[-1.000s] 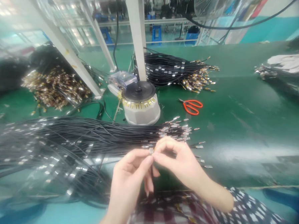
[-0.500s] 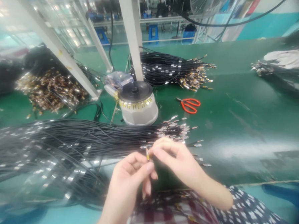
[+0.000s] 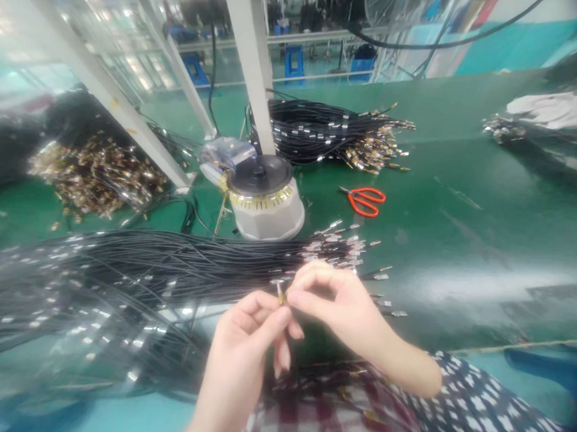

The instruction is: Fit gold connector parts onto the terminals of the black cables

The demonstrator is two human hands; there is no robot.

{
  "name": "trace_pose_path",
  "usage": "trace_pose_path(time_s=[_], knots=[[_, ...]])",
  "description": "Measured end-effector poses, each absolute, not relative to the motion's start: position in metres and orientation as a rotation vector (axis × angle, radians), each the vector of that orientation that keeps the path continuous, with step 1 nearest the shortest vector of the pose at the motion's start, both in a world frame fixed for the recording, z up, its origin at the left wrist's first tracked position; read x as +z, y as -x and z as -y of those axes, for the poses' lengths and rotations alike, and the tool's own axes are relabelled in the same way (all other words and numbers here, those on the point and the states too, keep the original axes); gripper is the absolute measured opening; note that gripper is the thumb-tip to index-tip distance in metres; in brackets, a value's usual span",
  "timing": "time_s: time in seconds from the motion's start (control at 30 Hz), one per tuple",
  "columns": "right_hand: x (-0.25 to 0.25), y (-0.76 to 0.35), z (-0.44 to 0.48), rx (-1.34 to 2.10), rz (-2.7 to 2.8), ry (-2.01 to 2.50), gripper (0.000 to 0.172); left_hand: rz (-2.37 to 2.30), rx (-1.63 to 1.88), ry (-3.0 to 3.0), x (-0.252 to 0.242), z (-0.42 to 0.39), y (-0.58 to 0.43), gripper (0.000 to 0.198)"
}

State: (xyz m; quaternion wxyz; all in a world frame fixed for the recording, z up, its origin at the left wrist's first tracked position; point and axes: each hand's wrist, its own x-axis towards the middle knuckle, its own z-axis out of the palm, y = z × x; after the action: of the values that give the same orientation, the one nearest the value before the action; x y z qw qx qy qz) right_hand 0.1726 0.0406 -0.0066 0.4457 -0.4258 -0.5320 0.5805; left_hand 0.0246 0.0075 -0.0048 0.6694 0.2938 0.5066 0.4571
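My left hand point(image 3: 251, 333) and my right hand point(image 3: 335, 302) meet just in front of me, both pinched on the tip of a thin black cable with a small metal connector point(image 3: 280, 293) standing up between the fingertips. Right behind them a thick bundle of black cables point(image 3: 135, 266) lies across the green table point(image 3: 463, 206), its silver-tipped ends point(image 3: 338, 247) fanned out beside my right hand.
A white round device with a black lid point(image 3: 265, 198) stands behind the bundle, orange-handled scissors point(image 3: 367, 199) to its right. Two more cable bundles with gold connectors lie at the back centre point(image 3: 331, 134) and back left point(image 3: 94, 173). White frame posts point(image 3: 248, 59) rise from the table.
The connector between my fingertips has tilted and turned slightly as both hands shifted a little left. The hands stay pinched together.
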Motion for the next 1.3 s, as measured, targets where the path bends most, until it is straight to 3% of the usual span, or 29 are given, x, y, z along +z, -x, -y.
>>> trace_pose_path(time_s=[0.23, 0.67, 0.8, 0.97, 1.1, 1.2, 1.3], knots=[[-0.012, -0.174, -0.045, 1.646, 1.207, 0.94, 0.018, -1.153, 1.053, -0.739, -0.006, -0.005, -0.025, 0.02], [-0.013, -0.178, -0.043, 1.431, 1.394, 0.965, 0.005, -1.11, 0.995, -0.746, -0.012, -0.005, -0.021, 0.023], [-0.01, -0.195, -0.046, 1.62, 1.488, 0.812, 0.007, -0.888, 0.861, -0.694, -0.018, -0.002, -0.021, 0.025], [-0.005, -0.225, -0.046, 1.6, 1.744, 0.612, 0.006, -0.565, 0.536, -0.587, -0.034, 0.004, -0.039, 0.027], [-0.012, -0.249, -0.053, 1.321, 1.5, 0.88, 0.012, -0.893, 0.464, -0.936, -0.045, 0.016, -0.062, 0.004], [-0.016, -0.26, -0.056, 1.211, 1.335, 0.96, 0.01, -0.923, 0.441, -1.229, -0.049, 0.018, -0.06, 0.026], [-0.019, -0.264, -0.054, 1.224, 1.257, 0.976, 0.007, -1.129, 0.721, -1.726, -0.05, 0.005, -0.036, 0.019]])
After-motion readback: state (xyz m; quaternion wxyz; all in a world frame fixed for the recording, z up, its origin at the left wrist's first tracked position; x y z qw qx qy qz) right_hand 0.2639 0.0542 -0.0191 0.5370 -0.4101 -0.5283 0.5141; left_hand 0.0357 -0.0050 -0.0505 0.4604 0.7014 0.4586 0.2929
